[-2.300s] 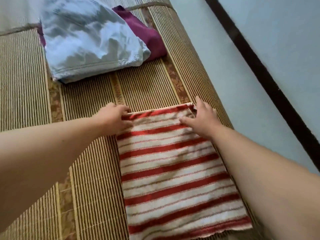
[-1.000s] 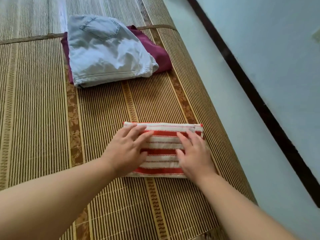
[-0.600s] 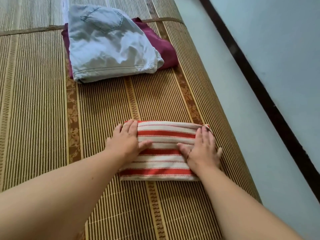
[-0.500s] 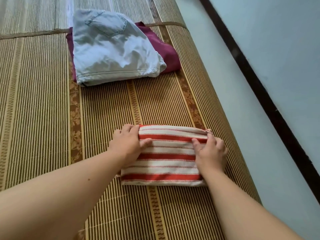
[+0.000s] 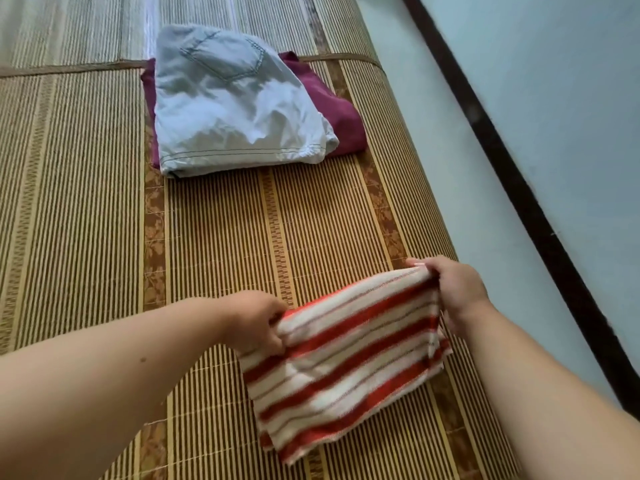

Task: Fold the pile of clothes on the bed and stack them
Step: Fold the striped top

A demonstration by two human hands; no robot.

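Head view: folded striped cloth (image 5: 346, 355) over bed (image 5: 86, 202), far edge raised. Left grip (image 5: 258, 322) pinches its left end; right grip (image 5: 457, 292) curls round its right end. Step judged: folding done, transfer starting. Next: carry forward, lay flat on jeans (image 5: 235, 109) over maroon garment (image 5: 346, 112), edges squared.

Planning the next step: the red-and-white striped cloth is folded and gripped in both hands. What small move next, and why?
Probably carry the red-and-white striped cloth forward and lay it on the pale denim garment. It looks fully folded, the left hand and right hand grip its two ends, and the denim already lies stacked on a maroon garment farther up the woven mat.
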